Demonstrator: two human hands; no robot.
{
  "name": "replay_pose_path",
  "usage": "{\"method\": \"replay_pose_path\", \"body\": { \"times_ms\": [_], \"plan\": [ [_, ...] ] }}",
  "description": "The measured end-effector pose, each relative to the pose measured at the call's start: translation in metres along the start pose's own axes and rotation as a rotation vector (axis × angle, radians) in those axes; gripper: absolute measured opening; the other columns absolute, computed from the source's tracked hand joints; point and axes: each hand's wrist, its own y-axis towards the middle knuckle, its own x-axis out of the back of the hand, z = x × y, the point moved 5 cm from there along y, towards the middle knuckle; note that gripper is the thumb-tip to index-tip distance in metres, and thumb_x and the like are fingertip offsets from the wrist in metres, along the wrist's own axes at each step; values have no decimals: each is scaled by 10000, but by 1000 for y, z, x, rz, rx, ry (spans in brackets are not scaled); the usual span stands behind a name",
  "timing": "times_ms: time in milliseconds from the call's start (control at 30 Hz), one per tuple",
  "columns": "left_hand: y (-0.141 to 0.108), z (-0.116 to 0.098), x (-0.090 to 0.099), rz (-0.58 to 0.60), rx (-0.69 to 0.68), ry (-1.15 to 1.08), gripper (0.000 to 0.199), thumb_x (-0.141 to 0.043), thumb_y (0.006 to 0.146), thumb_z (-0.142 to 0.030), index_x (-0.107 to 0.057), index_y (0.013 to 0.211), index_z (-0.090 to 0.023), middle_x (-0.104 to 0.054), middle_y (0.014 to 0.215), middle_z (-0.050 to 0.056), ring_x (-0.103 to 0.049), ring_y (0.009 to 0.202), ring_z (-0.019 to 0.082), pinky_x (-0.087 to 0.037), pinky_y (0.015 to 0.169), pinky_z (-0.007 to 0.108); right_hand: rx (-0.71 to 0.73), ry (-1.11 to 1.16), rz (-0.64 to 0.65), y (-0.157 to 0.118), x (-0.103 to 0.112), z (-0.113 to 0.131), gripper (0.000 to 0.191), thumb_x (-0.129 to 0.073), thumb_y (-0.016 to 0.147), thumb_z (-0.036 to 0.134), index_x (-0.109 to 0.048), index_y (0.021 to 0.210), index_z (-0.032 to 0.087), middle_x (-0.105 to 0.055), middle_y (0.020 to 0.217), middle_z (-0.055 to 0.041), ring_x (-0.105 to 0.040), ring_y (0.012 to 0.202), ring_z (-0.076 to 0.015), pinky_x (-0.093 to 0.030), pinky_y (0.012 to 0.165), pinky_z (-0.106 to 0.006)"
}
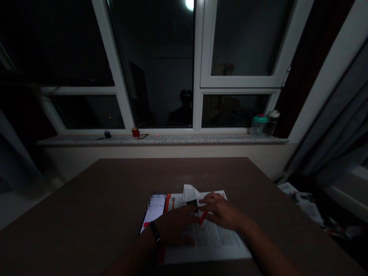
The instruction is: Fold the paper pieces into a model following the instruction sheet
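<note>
- Left hand [175, 226]: grip open, palm down and flat on the page, seemingly pinning the paper in place; black wristband [155, 232] on its wrist.
- Right hand [220, 212]: fingers [209, 203] spread beside the raised leaf; I cannot tell whether they pinch it.
- Printed booklet [208, 241]: one, lying open under both hands, probably kept flat by their weight.
- Raised leaf [189, 193]: one, standing up between the hands, bent over (the crease is too dark to follow).
- Red strip [202, 218]: one, just below the right fingers.
- White slip [153, 214]: one, partly pixelated, beside the booklet's left edge.
- Brown counter [244, 180]: carries all of these.
- Window sill [184, 140]: two bottles [258, 125], one red canister [135, 132].
</note>
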Motion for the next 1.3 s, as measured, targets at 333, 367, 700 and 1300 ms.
{"method": "replay_pose_path", "body": {
  "times_ms": [333, 367, 700, 1300],
  "plan": [
    [3, -6, 0, -10, -79, -22, 583, -730, 785, -467, -546, 1299, -262, -507, 1390, 83, -450, 1278, 328, -365, 1072, 465, -56, -22, -145, 13, -12, 1, 163, -639, 848, 196, -711, 990, 233, -662, 1082, -42, -528, 1049, -219, -395, 919, -356],
    [2, -7, 0, -12, -89, -25, 584, -724, 790, -466, -539, 1303, -257, -516, 1383, 80, -443, 1285, 326, -355, 1080, 463, -51, -12, -149, 12, -11, 1, 162, -641, 846, 194, -710, 988, 229, -660, 1085, -45, -531, 1049, -218, -399, 919, -353],
    [0, -3, -3, -11, -108, -21, 628, -726, 778, -491, -516, 1329, -273, -508, 1401, 69, -404, 1320, 330, -351, 1080, 461, -26, 59, -161, 9, -6, -3, 182, -594, 874, 191, -709, 1010, 225, -665, 1109, -61, -554, 1068, -215, -433, 915, -347],
    [0, -3, -1, 23, -53, -4, 643, -751, 723, -551, -564, 1273, -277, -483, 1372, 96, -503, 1204, 345, -433, 998, 447, -63, -89, -67, 8, -6, 8, 270, -562, 877, 177, -718, 1082, 258, -645, 1188, -52, -506, 1125, -232, -378, 943, -371]
  ]
}}
